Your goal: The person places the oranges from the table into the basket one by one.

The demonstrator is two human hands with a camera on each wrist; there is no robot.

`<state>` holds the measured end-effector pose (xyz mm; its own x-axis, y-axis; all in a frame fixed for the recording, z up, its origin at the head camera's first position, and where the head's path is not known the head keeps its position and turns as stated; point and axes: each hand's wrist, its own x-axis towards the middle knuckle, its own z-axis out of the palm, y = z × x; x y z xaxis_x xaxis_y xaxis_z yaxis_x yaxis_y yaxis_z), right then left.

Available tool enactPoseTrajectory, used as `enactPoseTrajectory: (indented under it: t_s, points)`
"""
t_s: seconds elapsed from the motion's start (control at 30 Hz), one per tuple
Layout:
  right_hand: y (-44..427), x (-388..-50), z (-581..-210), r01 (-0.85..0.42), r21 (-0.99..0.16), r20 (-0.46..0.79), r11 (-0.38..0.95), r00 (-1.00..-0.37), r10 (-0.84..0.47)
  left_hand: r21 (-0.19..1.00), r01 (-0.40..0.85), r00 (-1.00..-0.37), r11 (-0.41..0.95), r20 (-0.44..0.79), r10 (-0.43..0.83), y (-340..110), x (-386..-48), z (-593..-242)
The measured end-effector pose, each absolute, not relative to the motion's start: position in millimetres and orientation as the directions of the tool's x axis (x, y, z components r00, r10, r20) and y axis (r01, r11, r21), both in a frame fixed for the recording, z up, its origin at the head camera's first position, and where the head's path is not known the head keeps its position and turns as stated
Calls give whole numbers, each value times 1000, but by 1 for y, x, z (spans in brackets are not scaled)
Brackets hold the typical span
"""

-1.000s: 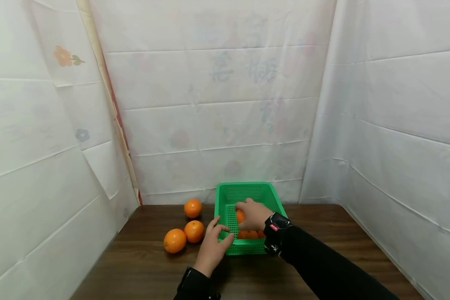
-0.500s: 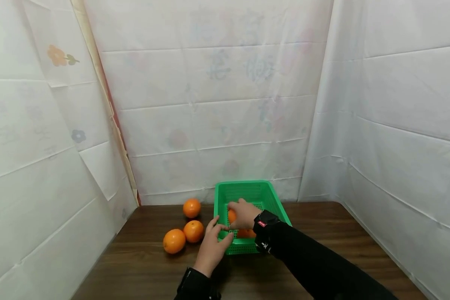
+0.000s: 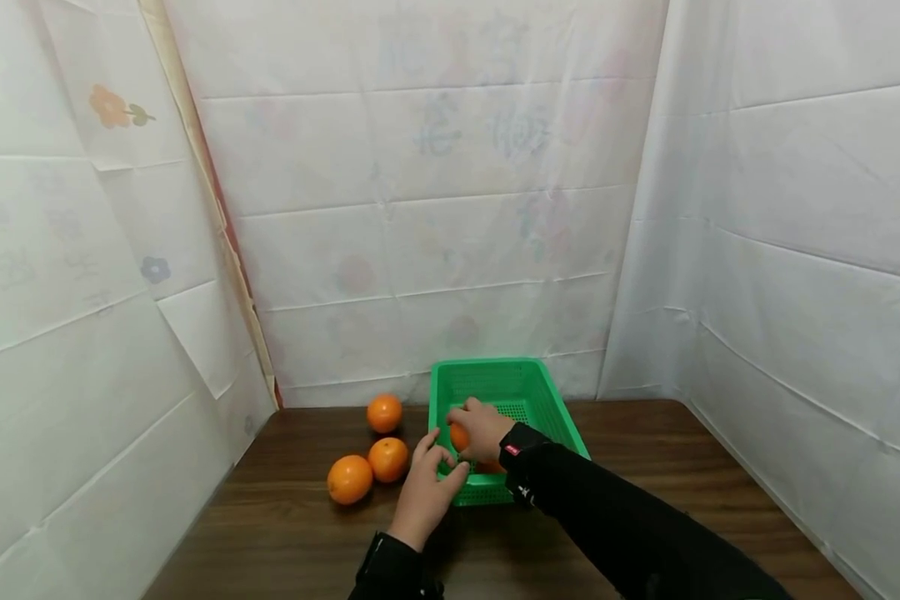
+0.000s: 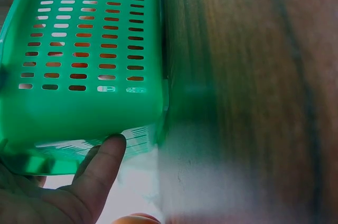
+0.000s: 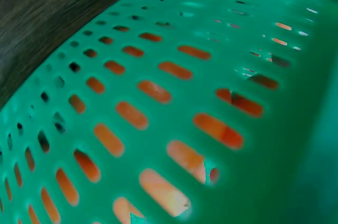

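Observation:
A green plastic basket (image 3: 562,417) stands on the table near the back wall. Inside its left part my right hand (image 3: 486,429) grips an orange (image 3: 459,437); another orange (image 3: 491,468) lies below that hand, partly hidden. My left hand (image 3: 426,493) is at the basket's near left corner, fingers spread. In the left wrist view a finger of the left hand (image 4: 79,195) touches the wall of the basket (image 4: 79,113). Through slots in the basket (image 5: 253,155), the right wrist view shows orange surfaces; the right hand is not visible there.
To the left of the basket, three oranges rest on the wooden table (image 3: 270,517): one at the back (image 3: 384,413), one in the middle (image 3: 388,459) and one nearer (image 3: 349,479). White sheeting (image 3: 435,250) hangs behind and on both sides.
My right hand has moved left inside the basket with the orange in its grip. The left hand has stayed at the basket's corner, and the three oranges outside have not moved.

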<state>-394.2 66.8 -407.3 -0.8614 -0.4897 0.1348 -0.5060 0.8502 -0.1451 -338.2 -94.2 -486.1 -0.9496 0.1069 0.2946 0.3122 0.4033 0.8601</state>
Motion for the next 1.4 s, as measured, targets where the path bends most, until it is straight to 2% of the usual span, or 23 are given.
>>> enactPoseTrajectory:
  t_s: [0.3, 0.77, 0.97, 1.2, 1.4]
  points:
    - [57, -390, -409, -537, -120, 72, 835, -844, -532, 864, 317, -948, 392, 295, 116, -94, -339, -484]
    - [56, -402, -425, -577, -173, 138, 798, -817, -560, 854, 331, -943, 402, 316, 104, -96, -340, -486]
    - [57, -405, -429, -507, -231, 82, 831, -861, -502, 849, 346, -938, 399, 322, 128, -95, -337, -485]
    - [55, -405, -431, -499, -118, 68, 859, -867, -494, 850, 339, -941, 402, 315, 127, -94, -337, -483]
    - [54, -411, -441, -507, -89, 80, 857, -862, -501, 853, 334, -942, 401, 309, 128, -95, -337, -485]
